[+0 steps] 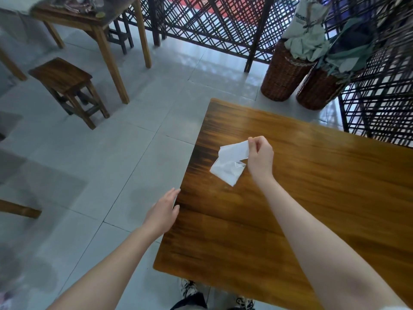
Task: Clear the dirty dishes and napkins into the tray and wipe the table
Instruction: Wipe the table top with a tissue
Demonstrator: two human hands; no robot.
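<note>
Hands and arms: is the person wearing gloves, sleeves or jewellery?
No gloves: the left hand and right hand are bare, with no ring, watch or bracelet visible. The forearms are uncovered too; a white sliver at the bottom corner may be a sleeve.

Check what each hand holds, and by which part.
Right hand pinches the white napkin by its top end, and the rest droops toward the table. Left hand holds nothing; its fingers are straight, at the table's left edge.

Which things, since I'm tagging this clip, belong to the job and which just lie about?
Job: napkin, pinched by right hand; table; left hand by its edge.
Lying about: stool, far table, two baskets, screen.
</note>
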